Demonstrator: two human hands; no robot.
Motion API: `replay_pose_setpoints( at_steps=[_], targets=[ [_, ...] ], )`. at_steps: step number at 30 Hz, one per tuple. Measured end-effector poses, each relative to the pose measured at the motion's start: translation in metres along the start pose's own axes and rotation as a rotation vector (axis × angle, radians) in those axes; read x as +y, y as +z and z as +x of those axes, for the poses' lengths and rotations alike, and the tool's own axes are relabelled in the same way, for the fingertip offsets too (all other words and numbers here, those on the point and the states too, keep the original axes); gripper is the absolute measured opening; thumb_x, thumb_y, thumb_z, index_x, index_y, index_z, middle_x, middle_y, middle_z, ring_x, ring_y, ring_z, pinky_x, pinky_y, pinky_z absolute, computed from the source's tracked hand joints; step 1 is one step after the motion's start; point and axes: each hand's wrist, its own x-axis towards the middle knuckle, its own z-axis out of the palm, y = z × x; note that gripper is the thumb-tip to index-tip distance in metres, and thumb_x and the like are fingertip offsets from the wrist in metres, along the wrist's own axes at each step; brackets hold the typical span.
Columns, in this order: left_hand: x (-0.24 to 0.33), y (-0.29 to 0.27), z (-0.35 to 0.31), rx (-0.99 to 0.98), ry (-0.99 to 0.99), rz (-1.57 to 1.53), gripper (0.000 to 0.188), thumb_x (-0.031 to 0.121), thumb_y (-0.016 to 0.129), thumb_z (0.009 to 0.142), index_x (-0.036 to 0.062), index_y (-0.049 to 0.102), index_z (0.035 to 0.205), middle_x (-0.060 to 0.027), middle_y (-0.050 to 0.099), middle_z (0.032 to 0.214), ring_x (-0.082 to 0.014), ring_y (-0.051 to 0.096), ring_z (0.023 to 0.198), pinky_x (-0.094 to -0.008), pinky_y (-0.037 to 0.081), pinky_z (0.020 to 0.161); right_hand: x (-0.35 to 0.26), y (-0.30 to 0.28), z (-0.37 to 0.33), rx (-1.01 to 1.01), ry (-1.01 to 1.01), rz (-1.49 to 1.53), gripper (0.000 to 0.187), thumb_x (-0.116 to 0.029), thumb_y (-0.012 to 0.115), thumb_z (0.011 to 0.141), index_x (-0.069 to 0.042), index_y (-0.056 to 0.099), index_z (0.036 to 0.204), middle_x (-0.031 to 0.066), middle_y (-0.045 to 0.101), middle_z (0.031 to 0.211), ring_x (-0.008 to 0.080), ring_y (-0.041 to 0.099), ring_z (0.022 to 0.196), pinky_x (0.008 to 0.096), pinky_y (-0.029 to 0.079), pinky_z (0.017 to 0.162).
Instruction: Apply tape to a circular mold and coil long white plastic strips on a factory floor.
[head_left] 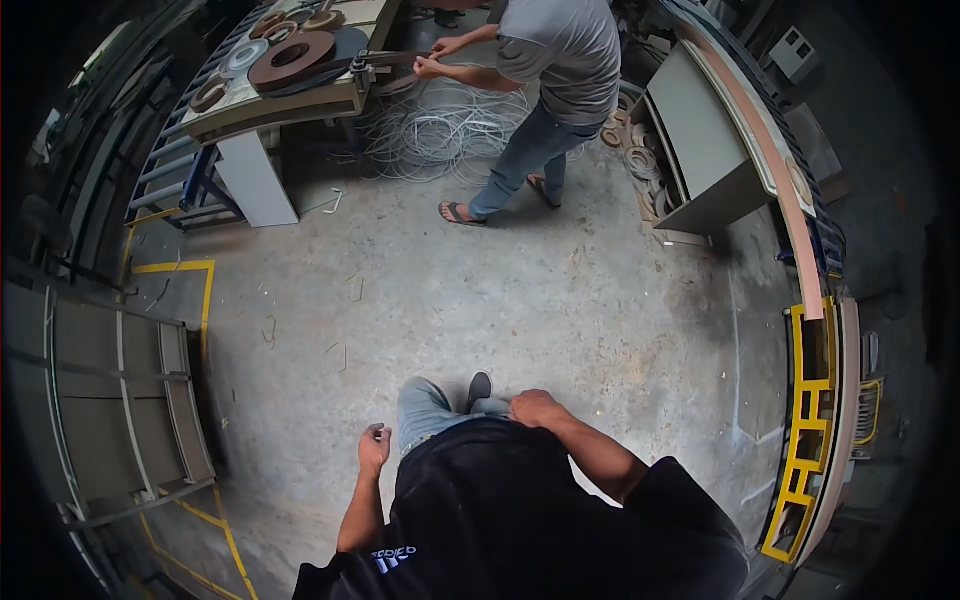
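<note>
A bench (280, 118) carries a large brown roll (296, 80). At the bench's right end a co-worker (565, 65) grips a brown strip (402, 60); pale coils (440, 140) lie below. Well apart from the bench, nearer the camera, the wearer's left hand (375, 447) hangs beside faded jeans (422, 412), the right hand (534, 408) near the shirt hem.

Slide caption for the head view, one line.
Left hand and right hand near the wearer's body; ahead, a co-worker stands at a bench bearing a large brown roll.

The wearer's shirt (490, 510) is black, jeans (423, 408) faded blue, the floor (480, 290) grey, the frame (813, 384) yellow, the large roll (300, 76) brown.
</note>
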Motion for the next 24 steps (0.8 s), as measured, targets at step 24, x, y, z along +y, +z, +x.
replay_pose_setpoints(
  at_steps=[24],
  targets=[
    [0.079, 0.041, 0.922, 0.133, 0.284, 0.125, 0.049, 0.032, 0.075, 0.097, 0.0025, 0.068, 0.135, -0.0258, 0.066, 0.137, -0.0433, 0.062, 0.129, -0.0458, 0.049, 0.112, 0.292, -0.383, 0.845, 0.454, 0.226, 0.114, 0.073, -0.036, 0.078, 0.090, 0.002, 0.054, 0.146, 0.0303, 0.063, 0.141, 0.0451, 0.061, 0.132, 0.0484, 0.051, 0.111]
  ],
)
